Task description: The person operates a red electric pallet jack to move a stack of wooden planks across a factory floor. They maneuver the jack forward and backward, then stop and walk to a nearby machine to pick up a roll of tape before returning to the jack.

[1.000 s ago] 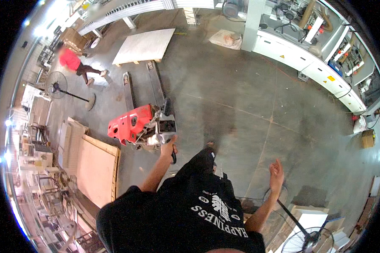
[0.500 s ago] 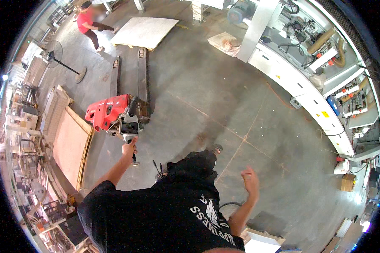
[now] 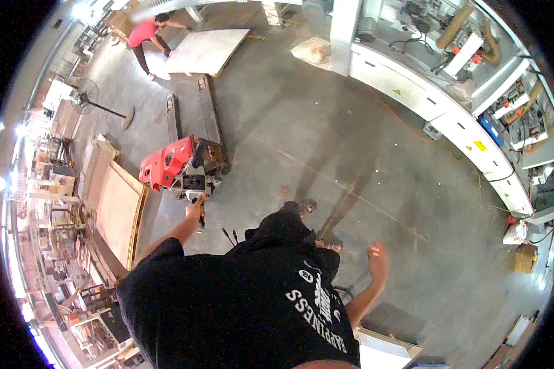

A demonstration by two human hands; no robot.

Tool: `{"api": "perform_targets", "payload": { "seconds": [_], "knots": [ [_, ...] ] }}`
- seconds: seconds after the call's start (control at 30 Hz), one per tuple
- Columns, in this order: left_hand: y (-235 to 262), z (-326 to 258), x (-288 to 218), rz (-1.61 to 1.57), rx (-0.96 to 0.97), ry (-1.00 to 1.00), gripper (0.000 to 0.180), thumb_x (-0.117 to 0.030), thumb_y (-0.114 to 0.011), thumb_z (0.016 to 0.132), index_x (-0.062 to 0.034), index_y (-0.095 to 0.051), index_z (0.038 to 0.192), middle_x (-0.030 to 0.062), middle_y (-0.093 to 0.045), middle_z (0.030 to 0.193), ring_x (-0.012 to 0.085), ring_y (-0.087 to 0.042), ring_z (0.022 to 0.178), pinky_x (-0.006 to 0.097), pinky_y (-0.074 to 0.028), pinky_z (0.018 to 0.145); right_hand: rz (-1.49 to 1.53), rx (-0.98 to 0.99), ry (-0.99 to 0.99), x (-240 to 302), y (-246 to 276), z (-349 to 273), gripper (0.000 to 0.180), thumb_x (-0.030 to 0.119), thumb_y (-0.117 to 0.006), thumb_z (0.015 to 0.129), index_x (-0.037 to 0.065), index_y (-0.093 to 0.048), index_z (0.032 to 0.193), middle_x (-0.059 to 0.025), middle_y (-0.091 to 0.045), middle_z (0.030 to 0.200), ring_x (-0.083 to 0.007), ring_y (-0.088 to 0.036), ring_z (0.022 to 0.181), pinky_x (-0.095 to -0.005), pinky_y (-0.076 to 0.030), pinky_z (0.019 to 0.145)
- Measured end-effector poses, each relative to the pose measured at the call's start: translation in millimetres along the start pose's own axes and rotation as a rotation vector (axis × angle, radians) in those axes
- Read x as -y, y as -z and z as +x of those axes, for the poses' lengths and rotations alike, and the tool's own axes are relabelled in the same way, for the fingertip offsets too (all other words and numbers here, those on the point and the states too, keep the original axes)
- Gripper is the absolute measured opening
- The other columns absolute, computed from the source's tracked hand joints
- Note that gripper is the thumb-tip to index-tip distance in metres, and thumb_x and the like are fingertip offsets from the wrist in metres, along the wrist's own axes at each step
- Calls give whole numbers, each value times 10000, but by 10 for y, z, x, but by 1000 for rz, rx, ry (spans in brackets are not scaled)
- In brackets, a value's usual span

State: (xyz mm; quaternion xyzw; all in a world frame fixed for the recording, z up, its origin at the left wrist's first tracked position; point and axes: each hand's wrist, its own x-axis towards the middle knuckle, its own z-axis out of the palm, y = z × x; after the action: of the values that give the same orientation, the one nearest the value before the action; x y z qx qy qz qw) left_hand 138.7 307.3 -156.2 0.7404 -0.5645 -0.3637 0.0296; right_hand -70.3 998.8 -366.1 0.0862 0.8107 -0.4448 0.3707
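A red electric pallet jack (image 3: 169,163) stands at the left, its two dark forks (image 3: 209,111) pointing away from me toward a flat white board stack (image 3: 206,50). My left hand (image 3: 196,209) is closed around the grip of its grey control handle (image 3: 194,183), left arm stretched out. My right hand (image 3: 377,258) hangs free at my right side, above the floor, fingers loosely bent and apart with nothing in them. The fork tips lie a little short of the stack.
A person in a red shirt (image 3: 143,40) bends beside the white stack. A pedestal fan (image 3: 128,117) and a pallet of pinkish boards (image 3: 123,209) are at the left. A long white machine (image 3: 425,101) curves along the right. A carton (image 3: 525,258) sits beyond it.
The person in red has bent down and reached over the white stack. My feet have shifted in a step. My left hand has kept its grip on the handle.
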Motion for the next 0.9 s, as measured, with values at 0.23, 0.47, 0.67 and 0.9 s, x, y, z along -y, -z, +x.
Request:
{"api": "perform_targets", "payload": {
  "seconds": [0.23,0.47,0.67,0.9],
  "knots": [
    [-441,-1,-111,64,7,-55,571,-571,-892,776,-112,-556,726,-7,-490,596,154,-487,483,347,-434,489,106,0,-35,58,-115,-48,457,252,-682,982,24,-624,1374,-100,-766,1096,-257,-717,1014,-367,-542,924],
    [-1461,199,-618,121,88,-106,640,-661,-888,724,-115,-556,762,11,-492,647,180,-480,543,401,-404,530,166,-188,-297,558,267,-44,428,191,-599,1020,64,-592,1428,-97,-762,1078,-205,-704,971,-355,-541,857],
    [-2137,613,-507,174,183,41,652,-702,-820,756,-98,-574,771,14,-486,648,193,-480,563,413,-406,553,-74,-478,367,742,-424,668,373,312,-657,1017,114,-684,1333,-87,-719,1294,-240,-677,1175,-375,-531,1000],
    [-1919,436,-524,271,60,-4,682,-742,-746,782,-85,-564,757,30,-488,642,214,-482,563,431,-423,581,29,119,91,1541,-124,1253,422,316,-519,1057,49,-631,1363,-142,-628,1432,-392,-603,1274,-435,-500,1043]
  ]
}}
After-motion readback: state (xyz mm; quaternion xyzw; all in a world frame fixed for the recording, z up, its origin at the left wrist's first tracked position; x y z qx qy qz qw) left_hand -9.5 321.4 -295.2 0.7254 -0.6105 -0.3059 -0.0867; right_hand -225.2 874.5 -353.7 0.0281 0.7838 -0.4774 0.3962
